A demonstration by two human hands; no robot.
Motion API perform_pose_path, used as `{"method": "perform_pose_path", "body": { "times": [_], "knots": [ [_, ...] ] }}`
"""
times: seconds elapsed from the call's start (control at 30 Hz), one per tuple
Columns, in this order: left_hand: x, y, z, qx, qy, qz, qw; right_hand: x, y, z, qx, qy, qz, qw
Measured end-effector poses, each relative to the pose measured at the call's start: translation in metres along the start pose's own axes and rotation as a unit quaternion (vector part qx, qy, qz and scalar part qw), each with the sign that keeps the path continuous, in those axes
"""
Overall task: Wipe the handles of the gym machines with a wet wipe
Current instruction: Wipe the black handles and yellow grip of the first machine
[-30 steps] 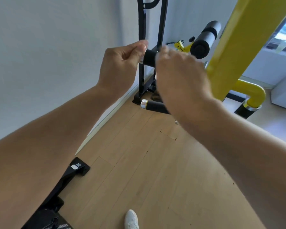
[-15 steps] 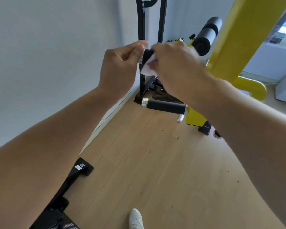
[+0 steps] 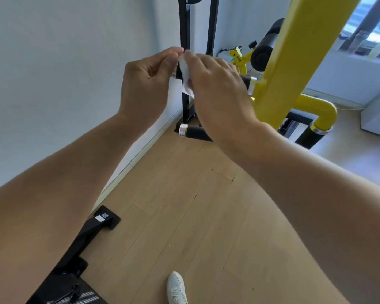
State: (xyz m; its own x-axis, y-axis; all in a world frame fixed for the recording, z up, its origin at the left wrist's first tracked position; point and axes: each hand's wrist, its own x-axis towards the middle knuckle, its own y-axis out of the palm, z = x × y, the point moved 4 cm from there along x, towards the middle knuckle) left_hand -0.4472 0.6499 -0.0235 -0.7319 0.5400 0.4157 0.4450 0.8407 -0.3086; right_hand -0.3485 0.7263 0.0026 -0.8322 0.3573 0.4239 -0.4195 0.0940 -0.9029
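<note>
A black foam handle (image 3: 246,81) with a silver ring sticks out sideways from the yellow machine post (image 3: 294,62) at chest height. My right hand (image 3: 215,84) is wrapped over this handle with a white wet wipe (image 3: 185,79) pressed around it; the wipe's lower corner hangs below my fingers. My left hand (image 3: 149,80) pinches the handle's free left end, thumb and forefinger touching the wipe's edge. Most of the handle is hidden under both hands. A second black handle (image 3: 195,133) with a silver cap sits lower, partly behind my right wrist.
Two black uprights (image 3: 185,29) stand by the white wall behind my hands. A black foam roller (image 3: 266,47) and a yellow curved tube with a black grip (image 3: 316,115) are at the right. A black machine foot (image 3: 90,233) lies bottom left on the wooden floor, near my shoe (image 3: 176,288).
My right hand has slid left along the upper handle with the wipe, up against my left hand. The view shifted slightly; my left hand kept its pinch.
</note>
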Motion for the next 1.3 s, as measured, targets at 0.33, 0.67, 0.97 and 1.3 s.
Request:
{"method": "perform_pose_path", "body": {
  "times": [0.33, 0.67, 0.97, 1.3],
  "knots": [
    [-0.002, 0.006, -0.002, 0.002, -0.010, -0.023, 1.000, -0.015, -0.024, -0.023, -0.170, 0.066, 0.074, 0.981],
    [-0.004, 0.002, 0.002, -0.003, 0.006, -0.038, 0.999, -0.011, -0.019, -0.024, -0.203, 0.020, 0.086, 0.975],
    [-0.006, 0.007, 0.000, -0.015, -0.010, -0.030, 0.999, 0.004, 0.005, -0.010, -0.057, 0.053, 0.027, 0.997],
    [-0.007, 0.003, 0.012, -0.065, -0.023, -0.025, 0.997, -0.071, 0.016, -0.017, 0.200, -0.023, -0.068, 0.977]
  ]
}}
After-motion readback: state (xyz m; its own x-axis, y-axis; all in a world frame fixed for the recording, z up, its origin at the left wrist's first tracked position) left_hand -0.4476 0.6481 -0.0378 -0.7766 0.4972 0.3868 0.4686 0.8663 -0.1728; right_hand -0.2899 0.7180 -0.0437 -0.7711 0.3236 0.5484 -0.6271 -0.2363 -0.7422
